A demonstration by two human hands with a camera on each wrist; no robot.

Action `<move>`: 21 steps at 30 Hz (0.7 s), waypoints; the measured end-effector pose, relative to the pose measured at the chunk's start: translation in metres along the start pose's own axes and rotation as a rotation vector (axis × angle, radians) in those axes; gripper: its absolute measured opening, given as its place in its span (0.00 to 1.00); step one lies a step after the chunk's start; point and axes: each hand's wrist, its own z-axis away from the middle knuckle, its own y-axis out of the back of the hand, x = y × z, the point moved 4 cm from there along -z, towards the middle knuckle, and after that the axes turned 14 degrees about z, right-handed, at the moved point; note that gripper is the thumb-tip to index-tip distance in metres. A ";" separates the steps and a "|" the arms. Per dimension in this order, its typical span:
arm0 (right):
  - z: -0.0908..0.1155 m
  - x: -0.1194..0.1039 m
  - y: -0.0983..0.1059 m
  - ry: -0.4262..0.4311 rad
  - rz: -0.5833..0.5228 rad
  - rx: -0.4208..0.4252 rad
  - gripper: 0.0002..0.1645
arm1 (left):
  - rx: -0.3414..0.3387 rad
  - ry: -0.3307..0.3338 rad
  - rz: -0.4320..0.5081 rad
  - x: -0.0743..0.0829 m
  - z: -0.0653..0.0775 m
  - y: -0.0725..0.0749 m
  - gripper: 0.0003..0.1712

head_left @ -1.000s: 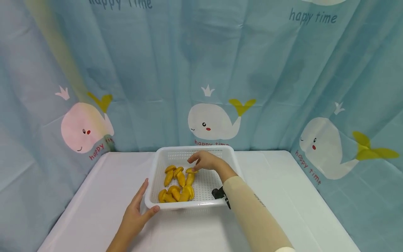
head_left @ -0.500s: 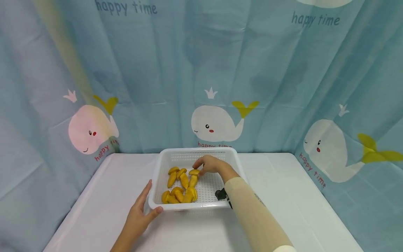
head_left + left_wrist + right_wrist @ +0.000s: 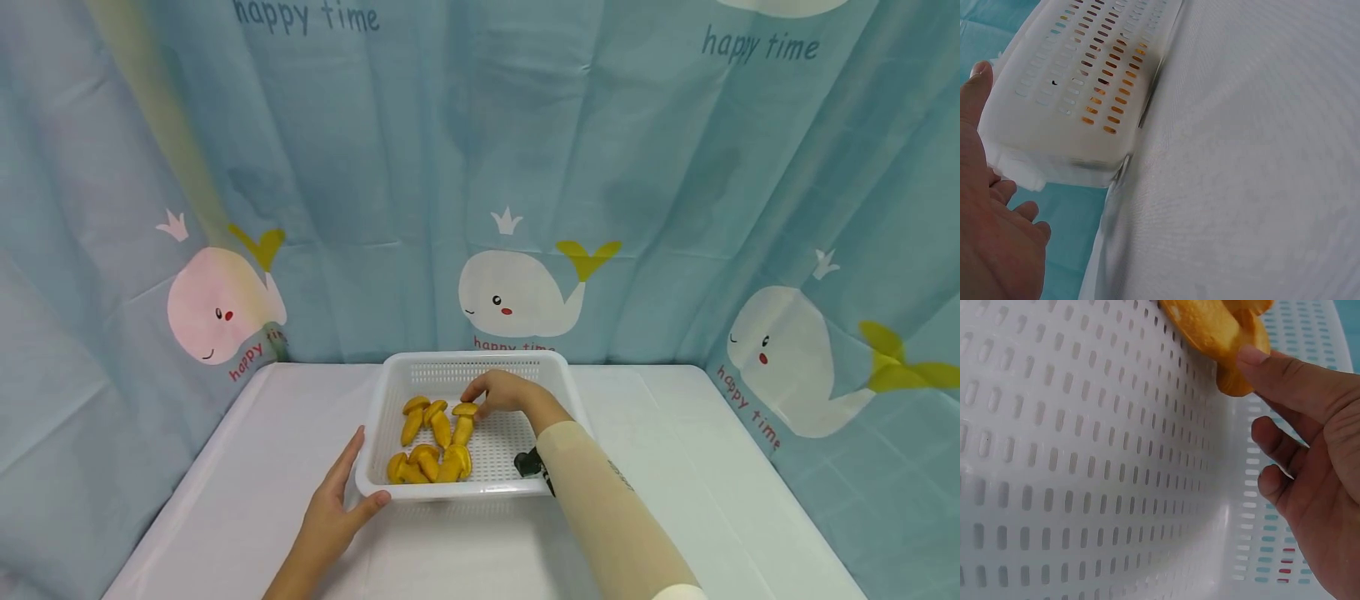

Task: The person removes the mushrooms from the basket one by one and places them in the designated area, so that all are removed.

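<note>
A white perforated plastic basket (image 3: 471, 490) holds several yellow mushrooms, lying in two rough rows toward its left side. My right hand (image 3: 504, 393) reaches inside and pinches the cap of the back-row mushroom (image 3: 463, 429) nearest it, thumb on one side. In the right wrist view that mushroom (image 3: 1210, 328) lies low by the basket floor, its cap at my thumb. At the basket's near left corner rests my left hand (image 3: 327, 521), fingers extended along the left side and thumb against the front rim. In the left wrist view, the basket wall (image 3: 1054, 125) is beside the thumb.
A white-covered table (image 3: 225, 517) lies under the basket, backed by a blue whale-print curtain (image 3: 375, 167). A black device (image 3: 528, 463) shows at my right forearm, over the basket's front right. More mushrooms (image 3: 425, 462) sit close in the front row.
My right hand has lowered slightly and its fingers have closed on the mushroom's cap. My left hand keeps its place at the basket corner. The head view has shifted a little.
</note>
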 end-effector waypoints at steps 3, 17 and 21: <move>-0.001 0.000 0.000 -0.010 -0.003 0.001 0.23 | 0.002 0.019 0.011 0.001 0.000 0.000 0.57; 0.007 -0.010 0.017 0.029 -0.019 0.077 0.22 | 0.008 0.033 0.001 0.002 0.001 0.000 0.57; 0.014 -0.017 0.027 0.074 -0.018 0.104 0.22 | 0.009 0.030 0.000 0.001 0.001 0.000 0.57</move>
